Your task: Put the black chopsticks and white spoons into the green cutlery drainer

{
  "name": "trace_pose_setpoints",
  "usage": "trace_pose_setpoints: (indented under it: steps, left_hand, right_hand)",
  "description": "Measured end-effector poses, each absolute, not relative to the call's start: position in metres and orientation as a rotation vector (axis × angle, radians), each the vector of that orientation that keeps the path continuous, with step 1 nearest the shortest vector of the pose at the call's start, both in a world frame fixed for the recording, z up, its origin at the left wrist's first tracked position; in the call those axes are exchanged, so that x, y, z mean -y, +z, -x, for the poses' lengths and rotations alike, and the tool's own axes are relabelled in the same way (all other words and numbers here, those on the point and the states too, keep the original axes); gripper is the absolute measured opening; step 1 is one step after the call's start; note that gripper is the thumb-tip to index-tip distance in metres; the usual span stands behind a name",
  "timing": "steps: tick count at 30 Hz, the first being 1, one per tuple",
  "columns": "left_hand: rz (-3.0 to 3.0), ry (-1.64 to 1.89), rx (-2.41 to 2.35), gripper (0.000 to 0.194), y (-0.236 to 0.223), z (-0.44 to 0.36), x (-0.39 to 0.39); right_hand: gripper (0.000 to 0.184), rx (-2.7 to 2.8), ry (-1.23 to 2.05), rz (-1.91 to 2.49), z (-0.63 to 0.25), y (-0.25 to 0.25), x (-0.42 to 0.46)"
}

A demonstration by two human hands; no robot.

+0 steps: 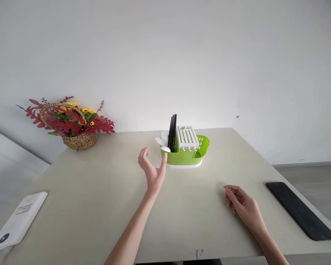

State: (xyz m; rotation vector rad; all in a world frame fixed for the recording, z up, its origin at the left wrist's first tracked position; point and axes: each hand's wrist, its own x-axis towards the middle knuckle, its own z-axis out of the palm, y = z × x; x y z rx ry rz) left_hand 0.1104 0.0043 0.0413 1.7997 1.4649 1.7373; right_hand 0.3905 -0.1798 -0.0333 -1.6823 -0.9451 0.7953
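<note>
My left hand (152, 170) is raised over the table, fingers and thumb spread apart with nothing between them. Just beyond it stands a green plastic cutlery holder (182, 158) on a white base; the thumb tip overlaps its left end in view, and I cannot tell if they touch. Several white spoons (164, 140) lean at the holder's left end, beside upright black chopsticks (172, 134). A white slatted rack (187, 137) with small hooks tops its middle. My right hand (242, 206) rests low over the table at the right, fingers loosely curled and thumb against the index finger, holding nothing visible.
A wicker basket (81, 141) of red and yellow artificial flowers stands at the back left. On the left edge lies a white flat device (23, 217) with a cord. A black phone-like slab (300, 209) lies along the right edge. A wall (165, 66) rises behind the table.
</note>
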Motion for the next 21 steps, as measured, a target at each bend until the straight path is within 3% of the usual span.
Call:
trace_pose_setpoints:
  steps: [3,6,16,21]
  left_hand:
    - [-1.688,1.425,-1.430,0.100,0.013,-0.096,-0.020]
    - [-1.723,1.164,-1.277,0.118,-0.004,-0.094,-0.041]
    - [-2.016,1.075,-1.332,0.111,-0.011,-0.139,-0.068]
    - [-2.149,1.050,-1.319,0.117,-0.012,-0.182,-0.075]
  right_hand:
    - [0.052,0.971,0.797,1.702,-0.390,-0.033,0.179]
    - [0.050,1.006,0.780,1.731,-0.390,-0.033,0.179]
    - [0.044,1.122,0.663,1.852,-0.382,-0.026,0.174]
    - [0.042,1.126,0.645,1.895,-0.381,-0.022,0.171]
